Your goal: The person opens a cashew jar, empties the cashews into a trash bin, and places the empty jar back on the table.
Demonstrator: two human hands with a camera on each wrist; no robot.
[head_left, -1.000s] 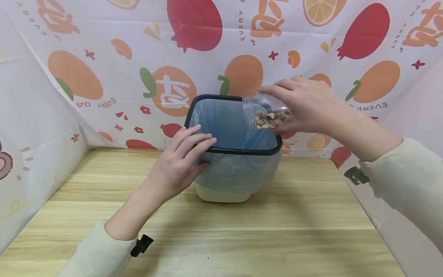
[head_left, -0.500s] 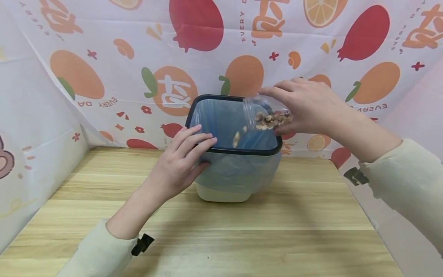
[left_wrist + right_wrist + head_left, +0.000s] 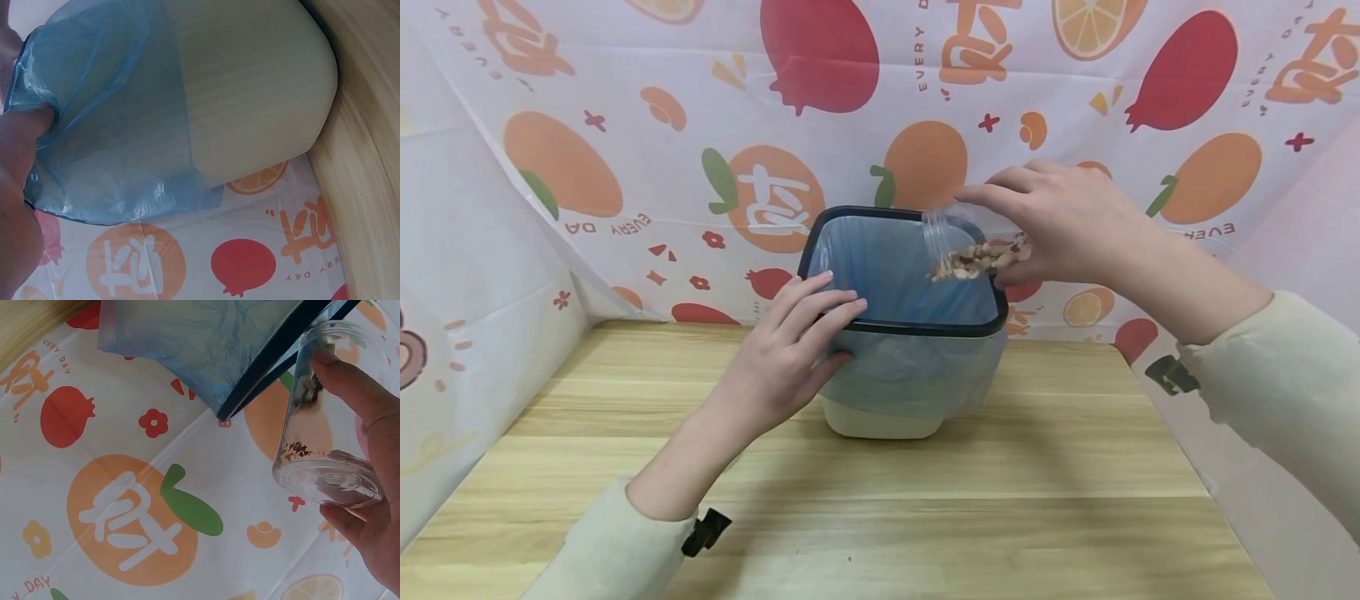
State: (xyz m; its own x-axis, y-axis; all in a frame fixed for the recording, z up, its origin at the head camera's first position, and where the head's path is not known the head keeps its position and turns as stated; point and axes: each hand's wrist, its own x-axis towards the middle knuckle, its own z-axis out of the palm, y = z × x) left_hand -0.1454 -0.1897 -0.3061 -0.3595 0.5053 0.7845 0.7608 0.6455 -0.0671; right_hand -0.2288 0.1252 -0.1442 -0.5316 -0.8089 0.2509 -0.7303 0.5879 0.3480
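Note:
In the head view my right hand (image 3: 1067, 221) grips a clear plastic jar (image 3: 937, 233) by its base end, tipped with its threaded mouth over the bin. Brown and tan nut-like pieces (image 3: 977, 260) lie along the jar's lower side and reach the mouth. The right wrist view shows dark crumbs (image 3: 297, 450) near the jar's bottom (image 3: 331, 481). My left hand (image 3: 782, 354) holds the near left of the bin's black rim (image 3: 925, 329), fingers over the inside, thumb outside on the blue bag (image 3: 119, 156). Below the bag, the cream bin (image 3: 262, 87) is bare.
The bin stands on a wood-grain table (image 3: 865, 517), close to a fruit-print cloth (image 3: 700, 50) hanging behind. More cloth (image 3: 482, 250) hangs on the left side, and a pale one (image 3: 1292, 300) on the right.
The jar is tipped a little further and the pieces have slid toward its mouth. Half a second ago a few pieces were falling into the bin. My left hand keeps its place.

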